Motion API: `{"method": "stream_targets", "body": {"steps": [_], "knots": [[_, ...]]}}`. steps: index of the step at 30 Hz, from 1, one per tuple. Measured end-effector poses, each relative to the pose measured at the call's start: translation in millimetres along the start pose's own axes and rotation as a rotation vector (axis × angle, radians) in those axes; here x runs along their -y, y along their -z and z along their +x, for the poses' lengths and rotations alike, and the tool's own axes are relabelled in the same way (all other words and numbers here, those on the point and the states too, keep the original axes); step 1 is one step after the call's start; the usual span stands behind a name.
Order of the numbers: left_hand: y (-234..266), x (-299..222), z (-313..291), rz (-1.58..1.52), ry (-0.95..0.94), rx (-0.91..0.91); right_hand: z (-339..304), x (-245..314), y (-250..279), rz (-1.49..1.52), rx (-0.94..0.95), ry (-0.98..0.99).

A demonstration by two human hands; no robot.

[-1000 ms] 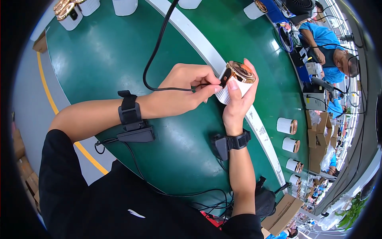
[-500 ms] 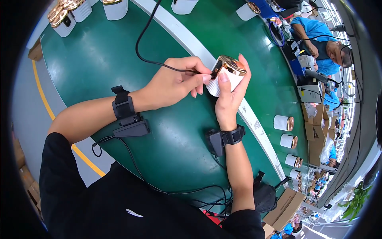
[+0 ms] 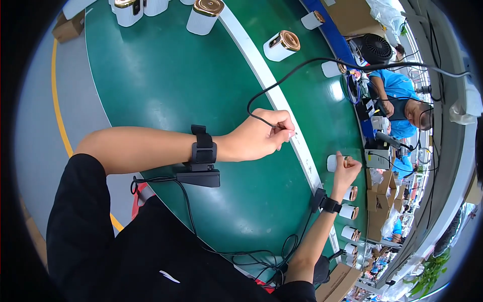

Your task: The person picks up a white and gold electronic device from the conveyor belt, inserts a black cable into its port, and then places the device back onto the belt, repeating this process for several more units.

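Observation:
Pinched between the thumb and fingers of my left hand [image 3: 261, 133] is the end of a black cable [image 3: 292, 73], held over the white rail; the plug itself is hidden by my fingers. My right hand [image 3: 347, 171] reaches across to the far green strip, its fingers curled around the gold end of a white ribbed canister [image 3: 332, 162]. That canister lies in line with several similar canisters [image 3: 349, 211] nearer my right forearm. Both wrists wear black straps with a small box.
A white rail [image 3: 261, 75] divides the green table [image 3: 156, 75] from the far strip. More canisters [image 3: 203, 17] stand at the far left, another [image 3: 282, 45] beyond the rail. A co-worker in blue [image 3: 397, 90] sits opposite. Loose cables [image 3: 271, 256] lie near my body.
The canister my right hand held upright at the cable's end is apart from the cable and over on the far strip with the row. My left hand keeps the cable end. The view has turned.

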State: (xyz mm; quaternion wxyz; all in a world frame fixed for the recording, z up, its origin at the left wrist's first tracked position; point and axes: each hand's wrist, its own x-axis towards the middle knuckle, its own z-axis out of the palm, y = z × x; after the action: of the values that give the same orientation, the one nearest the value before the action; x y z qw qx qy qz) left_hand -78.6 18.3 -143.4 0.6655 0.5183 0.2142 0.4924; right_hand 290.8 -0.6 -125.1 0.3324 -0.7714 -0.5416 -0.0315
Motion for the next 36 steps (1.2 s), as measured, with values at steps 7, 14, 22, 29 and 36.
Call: {"method": "stream_targets", "body": {"steps": [7,14,22,29,36], "knots": [[9,-1,0,0.042,-0.056,-0.198,5,193,-92,0.743,0.272,0.128],[21,-30,18,0.011,-0.145,-0.386,28,257,-165,0.962,0.646,0.035],[9,-2,24,0.142,-0.172,-0.308,-31,191,-118,1.354,0.513,-0.093],[-11,13,34,0.130,-0.041,-0.206,-33,159,-103,1.211,0.427,0.014],[-11,13,35,0.158,-0.010,-0.182,-30,154,-106,1.162,0.416,0.037]]}}
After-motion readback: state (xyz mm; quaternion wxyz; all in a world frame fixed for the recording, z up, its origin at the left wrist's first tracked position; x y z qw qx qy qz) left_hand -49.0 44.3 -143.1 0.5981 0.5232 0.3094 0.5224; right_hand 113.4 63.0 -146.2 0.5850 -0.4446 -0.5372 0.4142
